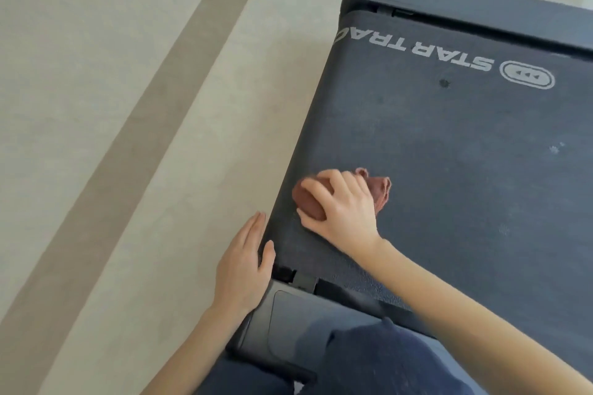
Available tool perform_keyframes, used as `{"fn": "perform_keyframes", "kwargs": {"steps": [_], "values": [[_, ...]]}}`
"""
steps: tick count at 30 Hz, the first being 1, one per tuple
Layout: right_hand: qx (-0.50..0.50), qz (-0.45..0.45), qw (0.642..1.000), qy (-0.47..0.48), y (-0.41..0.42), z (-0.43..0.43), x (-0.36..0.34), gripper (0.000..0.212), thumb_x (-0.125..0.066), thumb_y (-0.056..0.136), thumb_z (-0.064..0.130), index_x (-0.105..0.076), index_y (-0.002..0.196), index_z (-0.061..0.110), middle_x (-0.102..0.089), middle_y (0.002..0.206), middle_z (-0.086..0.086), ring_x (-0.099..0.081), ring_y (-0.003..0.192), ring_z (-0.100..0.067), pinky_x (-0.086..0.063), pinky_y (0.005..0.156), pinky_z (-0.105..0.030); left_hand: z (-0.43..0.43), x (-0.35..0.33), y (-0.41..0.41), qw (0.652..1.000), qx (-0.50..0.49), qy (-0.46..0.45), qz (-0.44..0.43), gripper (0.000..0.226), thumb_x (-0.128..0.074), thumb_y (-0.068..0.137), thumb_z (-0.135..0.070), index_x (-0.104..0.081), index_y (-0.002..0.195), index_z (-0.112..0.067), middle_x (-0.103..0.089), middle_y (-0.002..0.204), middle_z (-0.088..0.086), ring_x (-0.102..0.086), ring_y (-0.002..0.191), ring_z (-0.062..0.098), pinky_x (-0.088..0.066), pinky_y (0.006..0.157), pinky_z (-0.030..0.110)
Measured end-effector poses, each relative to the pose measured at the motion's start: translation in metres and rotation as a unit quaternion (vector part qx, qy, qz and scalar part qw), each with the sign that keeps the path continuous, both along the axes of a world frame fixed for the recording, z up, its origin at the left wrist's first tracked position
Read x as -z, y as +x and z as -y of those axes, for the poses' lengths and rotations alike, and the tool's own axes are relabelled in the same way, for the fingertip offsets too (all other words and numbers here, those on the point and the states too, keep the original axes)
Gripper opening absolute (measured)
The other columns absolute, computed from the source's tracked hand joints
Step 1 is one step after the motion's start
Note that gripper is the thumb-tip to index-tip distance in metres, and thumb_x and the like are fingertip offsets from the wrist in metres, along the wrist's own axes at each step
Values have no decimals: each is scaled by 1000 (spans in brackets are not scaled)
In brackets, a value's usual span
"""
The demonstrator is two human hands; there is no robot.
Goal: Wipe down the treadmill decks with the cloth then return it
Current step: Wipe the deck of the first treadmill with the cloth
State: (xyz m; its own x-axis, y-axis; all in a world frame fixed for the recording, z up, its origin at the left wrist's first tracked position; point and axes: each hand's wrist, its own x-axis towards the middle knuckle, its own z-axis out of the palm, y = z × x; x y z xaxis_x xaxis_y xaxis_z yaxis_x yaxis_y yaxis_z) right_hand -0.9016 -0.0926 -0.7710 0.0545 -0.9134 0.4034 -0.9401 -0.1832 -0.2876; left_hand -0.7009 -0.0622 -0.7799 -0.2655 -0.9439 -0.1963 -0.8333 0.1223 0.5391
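Navy-clad knee (pixel 385 359) nearest. Left hand (pixel 244 266) flat, fingers straight, against treadmill belt (pixel 465 154) edge; right hand (pixel 340 202) clutches bunched reddish-brown cloth (pixel 308 202).

Printed white, upside down, at the far end of the treadmill belt (pixel 449 144): "STAR TRAC", left of an oval emblem (pixel 528 75).

**Colours on and around the treadmill deck**

A reddish-brown cloth (pixel 309 202) is lying near the left edge of the dark slate-grey treadmill deck (pixel 449 170), which is bearing white lettering (pixel 414 48) and pale specks (pixel 554 149). A darker taupe stripe (pixel 183 74) is crossing the beige floor (pixel 80 42).
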Motion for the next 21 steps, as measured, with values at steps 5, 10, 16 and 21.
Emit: {"fn": "perform_keyframes", "kwargs": {"steps": [5, 10, 16, 21], "values": [[-192, -53, 979, 42, -11, -25, -1, 38, -64, 78, 48, -66, 104, 21, -62, 97, -7, -55, 77, -27, -43, 69, -37, 1, -3, -2, 1000, 14, -3, -2, 47, -40, 98, -21, -34, 144, -18, -32, 151, -5, -28, 138, 7, -13, 109, 13], [36, -53, 994, 86, -29, 69, -14, 43, -65, 79, 47, -65, 112, 20, -62, 103, -9, -58, 88, -32, -45, 74, -40, -1, 1, 0, 998, 62, -4, 10, 52, -33, 99, -34, -21, 148, -22, -23, 154, -9, -20, 140, 3, -8, 108, 11], [16, -28, 999, 24, -17, -22, -4, 36, -66, 78, 43, -67, 105, 18, -62, 99, -10, -56, 80, -30, -42, 75, -40, 15, 3, -11, 993, 113, -3, 28, 63, -31, 97, -41, -5, 150, -18, -8, 157, -5, -11, 143, 7, -7, 110, 15], [-75, -77, 994, 30, -82, -106, 1, 33, -63, 81, 46, -63, 104, 23, -63, 97, -8, -52, 75, -27, -43, 75, -39, 59, 2, -60, 993, 115, -9, 24, 67, -36, 97, -38, -3, 150, -14, -3, 158, 7, -5, 145, 18, -5, 114, 22]]}}
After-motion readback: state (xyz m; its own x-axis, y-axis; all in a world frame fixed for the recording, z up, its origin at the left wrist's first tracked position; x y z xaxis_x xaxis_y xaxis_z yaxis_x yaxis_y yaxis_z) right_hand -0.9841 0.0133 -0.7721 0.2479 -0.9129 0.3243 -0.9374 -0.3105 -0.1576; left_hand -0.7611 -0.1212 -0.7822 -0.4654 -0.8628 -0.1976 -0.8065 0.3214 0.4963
